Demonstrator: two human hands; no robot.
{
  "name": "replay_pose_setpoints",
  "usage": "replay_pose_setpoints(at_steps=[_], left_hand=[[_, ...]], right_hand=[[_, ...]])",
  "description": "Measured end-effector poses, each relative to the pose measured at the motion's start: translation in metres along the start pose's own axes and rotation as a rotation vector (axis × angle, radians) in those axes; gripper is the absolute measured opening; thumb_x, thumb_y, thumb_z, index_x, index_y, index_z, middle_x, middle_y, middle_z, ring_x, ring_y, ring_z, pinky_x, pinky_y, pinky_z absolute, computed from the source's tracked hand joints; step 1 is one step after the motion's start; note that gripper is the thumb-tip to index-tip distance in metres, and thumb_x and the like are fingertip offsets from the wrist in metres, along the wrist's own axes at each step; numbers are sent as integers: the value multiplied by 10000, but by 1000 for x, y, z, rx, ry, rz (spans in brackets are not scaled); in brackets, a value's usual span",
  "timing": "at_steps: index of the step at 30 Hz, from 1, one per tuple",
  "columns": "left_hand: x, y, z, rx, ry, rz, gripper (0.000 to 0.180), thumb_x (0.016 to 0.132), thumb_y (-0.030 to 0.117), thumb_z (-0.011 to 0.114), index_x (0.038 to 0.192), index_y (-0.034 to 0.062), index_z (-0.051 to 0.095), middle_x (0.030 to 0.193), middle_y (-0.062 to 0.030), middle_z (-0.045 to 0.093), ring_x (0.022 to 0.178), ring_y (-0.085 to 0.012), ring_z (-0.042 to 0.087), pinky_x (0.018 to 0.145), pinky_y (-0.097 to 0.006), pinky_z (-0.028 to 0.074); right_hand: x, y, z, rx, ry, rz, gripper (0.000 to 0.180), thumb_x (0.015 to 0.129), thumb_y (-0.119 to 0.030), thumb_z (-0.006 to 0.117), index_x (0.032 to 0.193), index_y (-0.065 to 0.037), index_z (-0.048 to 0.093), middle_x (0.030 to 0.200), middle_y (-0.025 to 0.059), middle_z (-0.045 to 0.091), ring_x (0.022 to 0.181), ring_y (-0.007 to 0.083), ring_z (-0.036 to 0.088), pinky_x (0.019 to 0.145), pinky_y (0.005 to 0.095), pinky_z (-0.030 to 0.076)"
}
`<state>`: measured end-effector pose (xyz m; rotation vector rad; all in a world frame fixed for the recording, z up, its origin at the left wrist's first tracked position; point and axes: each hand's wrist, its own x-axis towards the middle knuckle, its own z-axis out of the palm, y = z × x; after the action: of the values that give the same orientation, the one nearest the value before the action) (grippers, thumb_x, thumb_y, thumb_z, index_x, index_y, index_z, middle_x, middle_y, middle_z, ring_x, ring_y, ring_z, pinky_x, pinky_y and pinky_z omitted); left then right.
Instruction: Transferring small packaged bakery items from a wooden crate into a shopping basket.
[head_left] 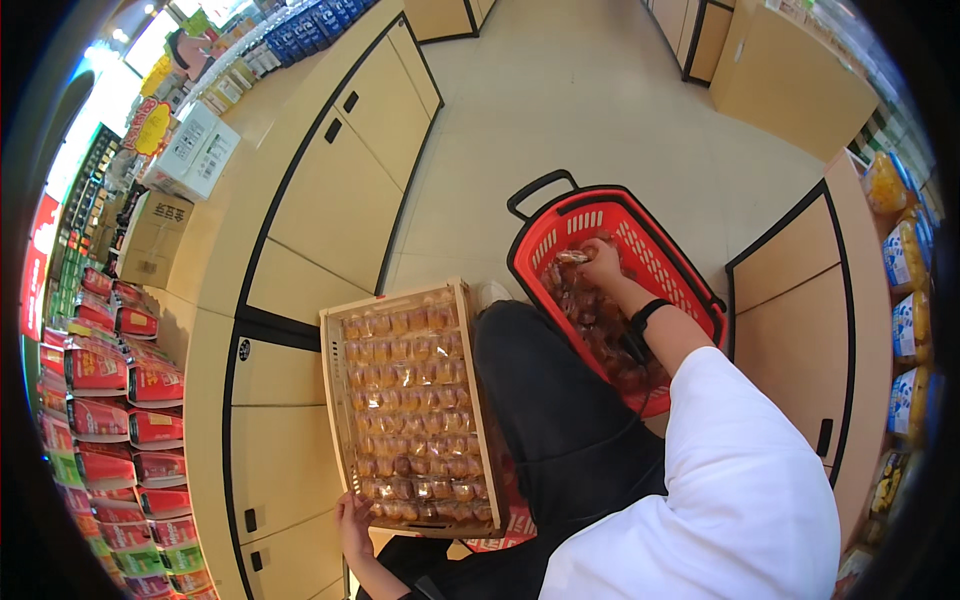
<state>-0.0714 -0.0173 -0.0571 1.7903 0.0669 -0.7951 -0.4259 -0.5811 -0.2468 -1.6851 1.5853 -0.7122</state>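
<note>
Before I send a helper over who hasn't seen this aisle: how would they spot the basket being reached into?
On the pale floor between the cabinet rows, right of the wooden tray of wrapped buns, stands the shopping basket. It is red plastic mesh with a black handle, and the right hand reaches into its wrapped pastries.

**Shop aisle between low cabinets and stocked shelves**

A pale, smooth floor runs from the middle of the frame to its top edge. Along the left, beige cabinets with black trim and small black handles curve from the top down to the lower left. Above them at far left, shelves hold red packets, with green ones toward the bottom. Cardboard boxes sit on the cabinet top at upper left, and blue packs line up beyond. Bright light glares at the upper left corner. At right, another beige cabinet stands under shelves of yellow bags.
</note>
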Motion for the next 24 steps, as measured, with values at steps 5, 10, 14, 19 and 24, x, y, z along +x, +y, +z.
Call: replay_pose_setpoints(at_steps=[5, 10, 14, 19, 24], left_hand=[[-3, 14, 11, 17, -46, 55, 306, 905, 320, 567, 1110, 96, 528, 876, -25, 587, 876, -203, 602, 709, -318, 456], [-11, 22, 22, -6, -107, 87, 290, 902, 315, 576, 1099, 104, 542, 886, -16, 590, 877, -177, 601, 708, -311, 441], [-13, 19, 16, -39, -120, 112, 285, 904, 318, 574, 1082, 97, 542, 901, -20, 591, 882, -170, 597, 699, -303, 441], [-20, 18, 19, -129, -146, 113, 282, 913, 301, 568, 1097, 89, 545, 941, -25, 610, 838, -156, 598, 685, -278, 452], [-17, 23, 37, -248, -309, 74, 425, 945, 427, 450, 1189, 82, 500, 1078, -68, 584, 941, -180, 578, 762, -327, 460]], right_hand=[[-1, -40, -50, 313, -20, 46, 429, 594, -23, 754, 996, -37, 605, 931, 99, 636, 888, 229, 621, 746, 322, 513], [-9, -82, -83, 540, -100, 101, 420, 653, 61, 694, 1046, -28, 574, 962, 75, 608, 887, 186, 604, 761, 298, 524], [-28, -157, -93, 933, -404, 156, 416, 730, 43, 664, 1116, -5, 517, 964, 106, 585, 855, 184, 609, 726, 316, 538], [-74, -280, -77, 1014, -762, 64, 410, 776, 44, 626, 1158, -16, 492, 958, 111, 579, 810, 196, 627, 739, 346, 550], [-154, -368, -27, 1123, -1280, 65, 393, 802, 27, 614, 1171, -34, 493, 975, 96, 584, 833, 202, 628, 752, 361, 554]])
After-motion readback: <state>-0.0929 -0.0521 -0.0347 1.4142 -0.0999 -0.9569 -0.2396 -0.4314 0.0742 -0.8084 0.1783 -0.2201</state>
